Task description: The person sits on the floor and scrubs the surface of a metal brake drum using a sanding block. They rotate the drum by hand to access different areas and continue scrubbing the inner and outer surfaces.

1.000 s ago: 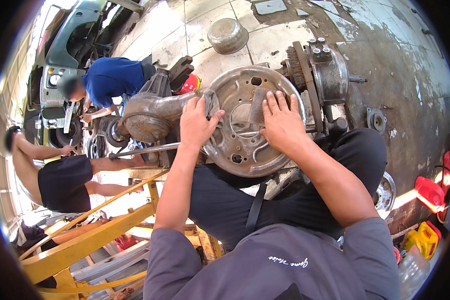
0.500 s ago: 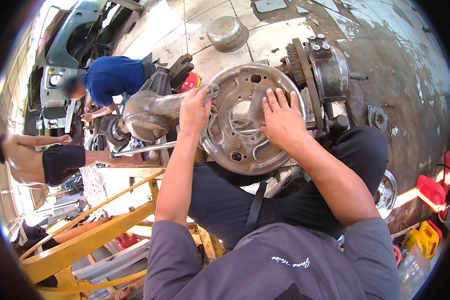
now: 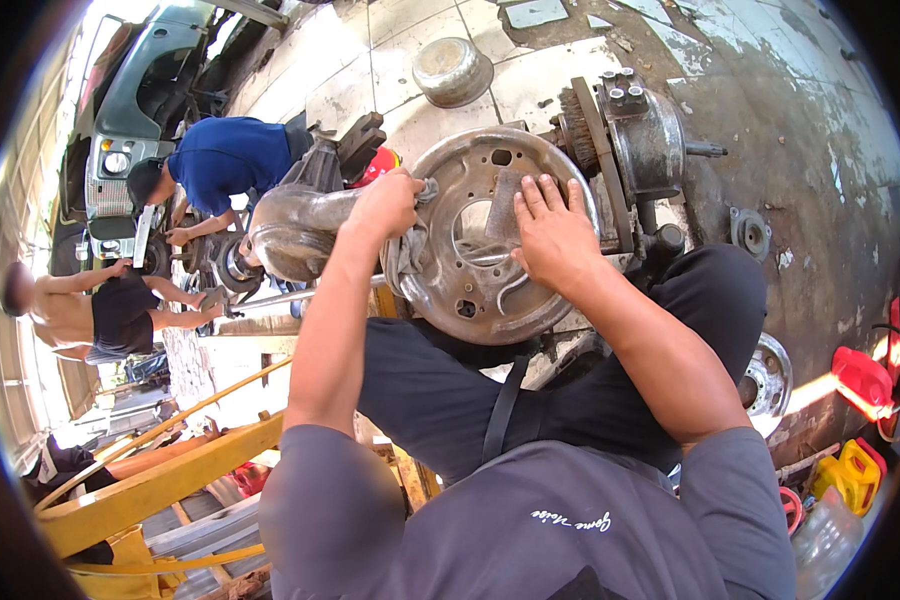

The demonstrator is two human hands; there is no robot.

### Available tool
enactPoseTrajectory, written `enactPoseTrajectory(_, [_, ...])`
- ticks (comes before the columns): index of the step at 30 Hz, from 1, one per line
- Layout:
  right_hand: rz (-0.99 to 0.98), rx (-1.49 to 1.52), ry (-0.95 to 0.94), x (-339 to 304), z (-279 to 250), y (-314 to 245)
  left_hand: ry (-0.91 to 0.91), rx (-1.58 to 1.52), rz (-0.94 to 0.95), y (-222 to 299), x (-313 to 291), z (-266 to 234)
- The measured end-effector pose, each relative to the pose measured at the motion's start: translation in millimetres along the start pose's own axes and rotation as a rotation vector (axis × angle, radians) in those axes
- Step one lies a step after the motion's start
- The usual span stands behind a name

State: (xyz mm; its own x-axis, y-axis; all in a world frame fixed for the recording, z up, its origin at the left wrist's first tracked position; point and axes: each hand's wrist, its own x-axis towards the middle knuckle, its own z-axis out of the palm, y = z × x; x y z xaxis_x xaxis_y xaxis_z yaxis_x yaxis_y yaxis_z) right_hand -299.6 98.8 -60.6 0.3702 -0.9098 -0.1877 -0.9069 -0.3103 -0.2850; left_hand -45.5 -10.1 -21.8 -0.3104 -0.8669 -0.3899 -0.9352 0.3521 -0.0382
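We have one large round brown-grey metal disc [image 3: 470,185] just beyond our knees, pierced by one wide central hole, two oval holes and several small ones. One crumpled grey cloth [image 3: 406,252] lies against its left rim, and one brown rectangular abrasive pad [image 3: 503,208] lies on its face, partly over the central hole.

Our two hands are both at work on it. Our left hand [image 3: 388,207] is curled mostly closed, with hold of the cloth at the rim; the undersides of its fingers are hidden. Our right hand [image 3: 553,232] is open and flat, palm down, its fingers extended and slightly parted; it presses on the pad's right edge without wrapping around it.

To the left of the disc we see one rounded grey metal axle housing [image 3: 295,225]. To the right stands one cylindrical grey metal housing [image 3: 655,145] with four bolt heads on it, and one dark toothed gear [image 3: 576,122] just beside it. On the floor we count one upturned round metal bowl [image 3: 452,72], one small round metal flange [image 3: 749,233] and one silver wheel [image 3: 770,378]. Two co-workers, one in a dark blue shirt [image 3: 232,155] and one in black shorts [image 3: 125,315], are farther left.
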Motion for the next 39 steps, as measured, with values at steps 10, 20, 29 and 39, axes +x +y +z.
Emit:
enactPoseTrajectory(10, [0.025,-0.064,0.025,-1,8,2,0.486,-0.075,0.110,-3,-20,38])
enactPoseTrajectory(20, [0.023,-0.056,0.020,1,5,0,0.503,-0.218,-0.180,29,-64,70])
enactPoseTrajectory(29, [0.024,-0.070,0.028,1,5,-1,0.764,-0.327,-0.136,18,-43,38])
enactPoseTrajectory(39, [0.021,-0.075,-0.050,-1,-3,-2,0.329,-0.104,-0.173,65,-42,39])
